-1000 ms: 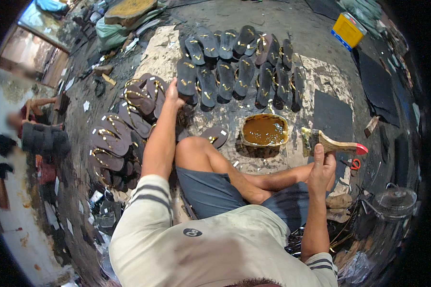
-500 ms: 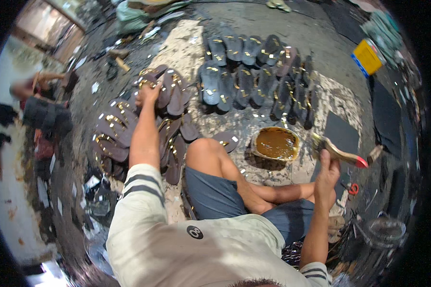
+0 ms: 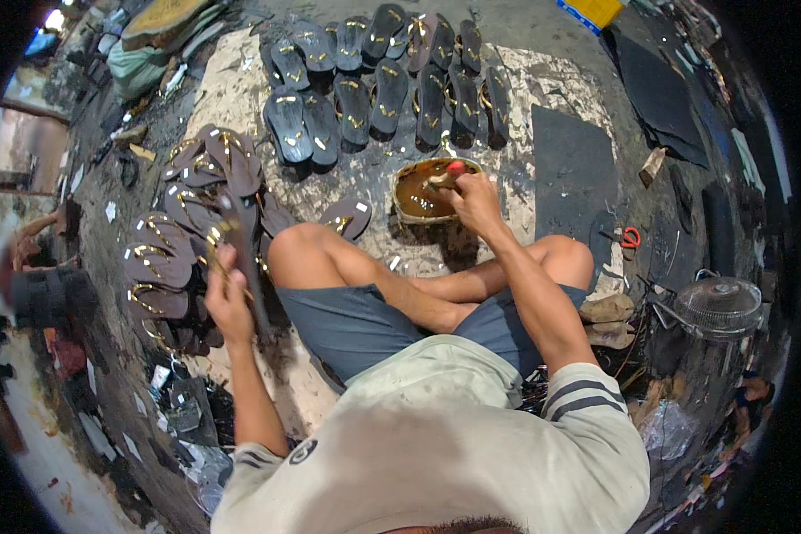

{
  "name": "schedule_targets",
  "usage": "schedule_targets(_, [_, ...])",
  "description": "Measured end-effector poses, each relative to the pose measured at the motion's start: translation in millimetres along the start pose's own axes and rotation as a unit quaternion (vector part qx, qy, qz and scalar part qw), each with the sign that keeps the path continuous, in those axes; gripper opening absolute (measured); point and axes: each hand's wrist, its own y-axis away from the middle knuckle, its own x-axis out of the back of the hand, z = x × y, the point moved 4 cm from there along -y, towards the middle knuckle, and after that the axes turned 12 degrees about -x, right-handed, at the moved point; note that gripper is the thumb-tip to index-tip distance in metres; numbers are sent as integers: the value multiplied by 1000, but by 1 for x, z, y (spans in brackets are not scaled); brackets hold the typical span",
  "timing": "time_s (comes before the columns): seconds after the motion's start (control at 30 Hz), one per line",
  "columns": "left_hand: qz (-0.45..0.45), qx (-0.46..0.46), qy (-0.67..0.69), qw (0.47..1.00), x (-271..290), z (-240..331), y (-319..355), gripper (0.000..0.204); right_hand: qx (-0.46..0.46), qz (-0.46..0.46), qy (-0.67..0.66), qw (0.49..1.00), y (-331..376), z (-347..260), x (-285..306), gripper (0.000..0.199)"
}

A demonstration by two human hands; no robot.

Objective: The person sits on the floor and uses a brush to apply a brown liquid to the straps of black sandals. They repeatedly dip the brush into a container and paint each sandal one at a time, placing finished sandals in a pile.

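**Sandal in one hand, glue brush in the other**

The floor (image 3: 561,80) around the seated person is covered with dark sandals: a tidy batch (image 3: 392,80) well beyond the right hand's fingers, and a looser pile (image 3: 165,258) just past the left hand's fingers. A dark mat (image 3: 574,169) lies to the right of the bowl, with red scissors (image 3: 630,237) near its lower edge.

The bowl (image 3: 423,191) of brown glue sits directly under the right hand (image 3: 476,200). Those fingers are clamped on a brush (image 3: 440,178) with a red-tipped handle, its head down in the glue.

The left hand (image 3: 222,298) holds one sandal (image 3: 240,245), fingers closed around its lower edge, sole standing up above the knuckles and touching the pile behind.

The sandal looks light and flat, probably flexible foam or rubber that bends rather than breaks; gripping by the edge or heel seems best, keeping fingers off the gold strap (image 3: 215,236) and any glued face. The brush is light too, but its wet head would be sticky and drip-prone, so the dry handle end is the place to hold.
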Motion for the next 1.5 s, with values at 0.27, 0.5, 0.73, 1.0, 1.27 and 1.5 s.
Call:
schedule_targets(0.27, [-7,21,140,990,-45,49,4,53,12,24,145,989,15,65,93,34])
schedule_targets(0.5, [-54,229,583,778,-164,104,4,52,-90,-17,-484,870,37,-117,140,31])
schedule_targets(0.73, [-125,247,709,649,-184,135,-5,60,160,-8,-441,883,116,-162,100,28])
schedule_targets(1.0, [-119,160,627,753,-175,158,18,55,-76,3,-381,921,11,-108,139,33])
schedule_targets(1.27, [-63,222,705,670,-166,144,20,50,28,1,-521,853,31,-118,149,26])
schedule_targets(1.5, [-29,212,721,660,-181,157,-25,67,272,134,-339,890,66,-157,135,36])
